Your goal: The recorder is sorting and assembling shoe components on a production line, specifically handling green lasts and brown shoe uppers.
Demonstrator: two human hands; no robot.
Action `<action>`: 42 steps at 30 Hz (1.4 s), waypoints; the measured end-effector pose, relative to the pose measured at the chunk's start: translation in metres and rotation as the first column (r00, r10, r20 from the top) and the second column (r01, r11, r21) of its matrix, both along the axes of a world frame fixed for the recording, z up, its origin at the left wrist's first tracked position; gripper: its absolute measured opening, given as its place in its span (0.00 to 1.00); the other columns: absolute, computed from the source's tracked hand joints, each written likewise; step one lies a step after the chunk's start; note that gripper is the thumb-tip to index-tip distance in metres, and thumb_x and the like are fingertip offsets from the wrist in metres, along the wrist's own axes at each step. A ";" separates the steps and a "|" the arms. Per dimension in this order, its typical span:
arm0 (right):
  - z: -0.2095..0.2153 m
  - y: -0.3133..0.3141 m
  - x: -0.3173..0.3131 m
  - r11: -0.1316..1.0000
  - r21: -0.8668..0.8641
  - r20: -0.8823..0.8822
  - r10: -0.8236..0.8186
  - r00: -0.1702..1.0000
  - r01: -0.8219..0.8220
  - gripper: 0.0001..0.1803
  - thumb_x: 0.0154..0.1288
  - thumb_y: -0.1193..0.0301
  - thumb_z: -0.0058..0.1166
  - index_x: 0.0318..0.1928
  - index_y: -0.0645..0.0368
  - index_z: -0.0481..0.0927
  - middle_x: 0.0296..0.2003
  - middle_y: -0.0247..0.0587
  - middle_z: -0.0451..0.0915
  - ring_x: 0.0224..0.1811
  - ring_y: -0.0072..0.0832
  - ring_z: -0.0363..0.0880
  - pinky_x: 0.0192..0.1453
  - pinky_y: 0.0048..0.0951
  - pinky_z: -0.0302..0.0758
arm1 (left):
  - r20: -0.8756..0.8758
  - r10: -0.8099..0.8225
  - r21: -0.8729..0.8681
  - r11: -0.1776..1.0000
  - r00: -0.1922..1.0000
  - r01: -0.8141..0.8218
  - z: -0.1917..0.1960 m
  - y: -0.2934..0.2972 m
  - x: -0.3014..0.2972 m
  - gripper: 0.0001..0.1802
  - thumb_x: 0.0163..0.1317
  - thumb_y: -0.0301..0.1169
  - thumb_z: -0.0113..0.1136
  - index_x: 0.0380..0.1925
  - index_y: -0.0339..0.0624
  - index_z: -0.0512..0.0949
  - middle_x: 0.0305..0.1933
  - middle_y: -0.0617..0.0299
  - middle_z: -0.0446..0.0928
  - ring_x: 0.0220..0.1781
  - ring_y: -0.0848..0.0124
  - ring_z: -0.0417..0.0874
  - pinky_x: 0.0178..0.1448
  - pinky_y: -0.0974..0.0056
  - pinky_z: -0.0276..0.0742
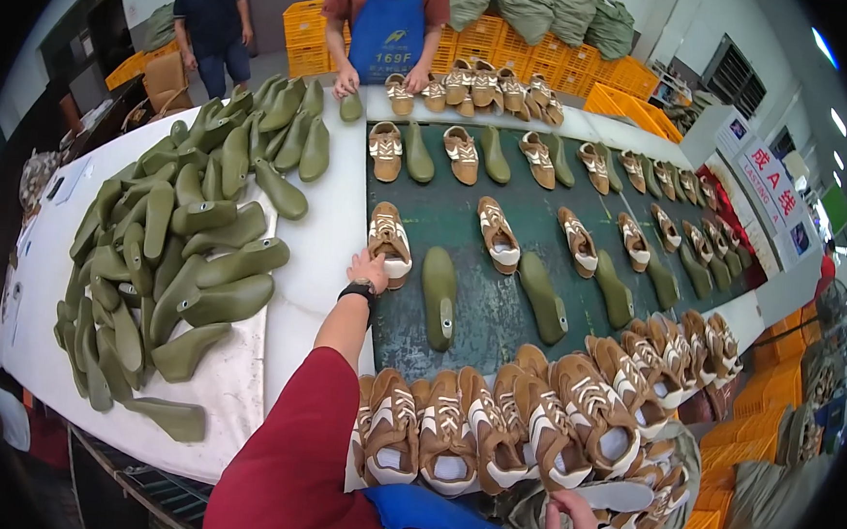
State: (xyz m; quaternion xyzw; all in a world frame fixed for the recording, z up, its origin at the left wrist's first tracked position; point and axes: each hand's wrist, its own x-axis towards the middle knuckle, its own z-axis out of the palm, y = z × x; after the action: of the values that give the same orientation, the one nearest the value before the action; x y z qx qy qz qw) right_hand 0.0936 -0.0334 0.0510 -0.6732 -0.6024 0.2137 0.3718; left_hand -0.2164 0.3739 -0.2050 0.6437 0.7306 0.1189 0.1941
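My left hand (370, 271), with a dark band at its wrist, has its fingers closed on the heel end of a brown and white sneaker (388, 235) on the green conveyor's near left corner. Right of that shoe lies a green shoe last (438, 299). Low in the picture, my right hand (570, 528) is closed, its fingertips by the heel of a brown sneaker (561, 452) in the near row and the end of a grey insole (618, 495). Whether the fingers pinch either one is hard to see.
Many green lasts (160, 219) are heaped on the white table (312, 258) at left. Sneakers and lasts run in rows along the green conveyor (543, 209). A co-worker in a blue apron (389, 35) stands opposite. Another person (211, 19) stands behind. Orange crates (306, 39) line the back.
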 end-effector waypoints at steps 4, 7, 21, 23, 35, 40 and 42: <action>-0.010 0.007 -0.009 0.998 -0.062 -0.052 0.029 0.998 -0.032 0.09 0.58 0.80 0.54 0.41 0.64 0.76 0.37 0.43 0.78 0.34 0.27 0.75 0.38 0.23 0.71 | -0.037 -0.030 -0.021 0.999 0.999 0.029 0.018 -0.012 -0.023 0.35 0.51 0.36 0.56 0.62 0.59 0.57 0.62 0.55 0.62 0.62 0.50 0.63 0.60 0.48 0.63; -0.021 0.009 -0.017 0.979 -0.082 -0.047 0.184 0.982 -0.187 0.08 0.57 0.80 0.54 0.39 0.64 0.77 0.35 0.44 0.79 0.33 0.30 0.77 0.37 0.25 0.72 | 0.042 -0.214 0.238 0.951 0.976 0.198 0.040 -0.072 -0.072 0.26 0.50 0.37 0.58 0.51 0.47 0.70 0.49 0.53 0.74 0.56 0.52 0.69 0.58 0.52 0.67; -0.031 0.015 -0.081 0.824 -0.003 -0.079 0.564 0.822 -0.566 0.06 0.55 0.81 0.53 0.35 0.67 0.77 0.28 0.43 0.78 0.30 0.29 0.77 0.38 0.25 0.71 | 0.025 0.826 0.342 0.523 0.564 -0.781 0.042 -0.454 -0.330 0.44 0.44 0.47 0.67 0.59 0.41 0.60 0.60 0.43 0.63 0.60 0.46 0.64 0.60 0.53 0.65; -0.030 0.014 -0.096 0.792 0.028 -0.039 0.610 0.791 -0.609 0.06 0.55 0.81 0.53 0.34 0.67 0.77 0.28 0.44 0.78 0.30 0.29 0.77 0.37 0.25 0.71 | 0.868 0.490 -0.154 0.422 0.082 -0.893 0.025 -0.458 -0.355 0.44 0.44 0.48 0.68 0.57 0.35 0.61 0.53 0.45 0.70 0.54 0.52 0.72 0.56 0.57 0.69; -0.037 0.007 -0.160 0.711 0.055 -0.023 0.703 0.711 -0.701 0.06 0.55 0.82 0.53 0.35 0.68 0.77 0.29 0.45 0.80 0.31 0.28 0.79 0.38 0.24 0.73 | 0.226 0.646 0.154 0.715 0.729 -0.681 0.051 -0.418 -0.203 0.52 0.39 0.50 0.70 0.60 0.37 0.55 0.49 0.35 0.64 0.44 0.43 0.73 0.49 0.53 0.73; -0.037 0.013 -0.173 0.702 0.083 -0.016 0.710 0.704 -0.707 0.07 0.53 0.81 0.54 0.34 0.67 0.77 0.28 0.47 0.79 0.30 0.34 0.79 0.36 0.27 0.73 | 0.127 0.308 0.362 0.871 0.943 -0.333 0.050 -0.382 -0.143 0.41 0.43 0.42 0.68 0.54 0.35 0.62 0.53 0.39 0.62 0.47 0.42 0.71 0.52 0.54 0.72; -0.038 0.014 -0.172 0.709 0.108 -0.012 0.702 0.712 -0.697 0.07 0.51 0.81 0.55 0.34 0.65 0.77 0.28 0.48 0.78 0.30 0.39 0.78 0.34 0.30 0.72 | 0.050 0.084 0.474 0.875 0.995 -0.098 0.046 -0.359 -0.137 0.35 0.44 0.41 0.67 0.51 0.34 0.67 0.54 0.41 0.64 0.52 0.44 0.69 0.58 0.55 0.67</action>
State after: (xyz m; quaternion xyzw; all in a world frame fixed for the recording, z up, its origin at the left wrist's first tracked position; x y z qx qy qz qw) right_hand -0.0787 -0.0198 0.0132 -0.3705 -0.8120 0.3270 0.3106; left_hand -0.3530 0.0154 -0.1590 0.6349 0.7057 0.3126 0.0346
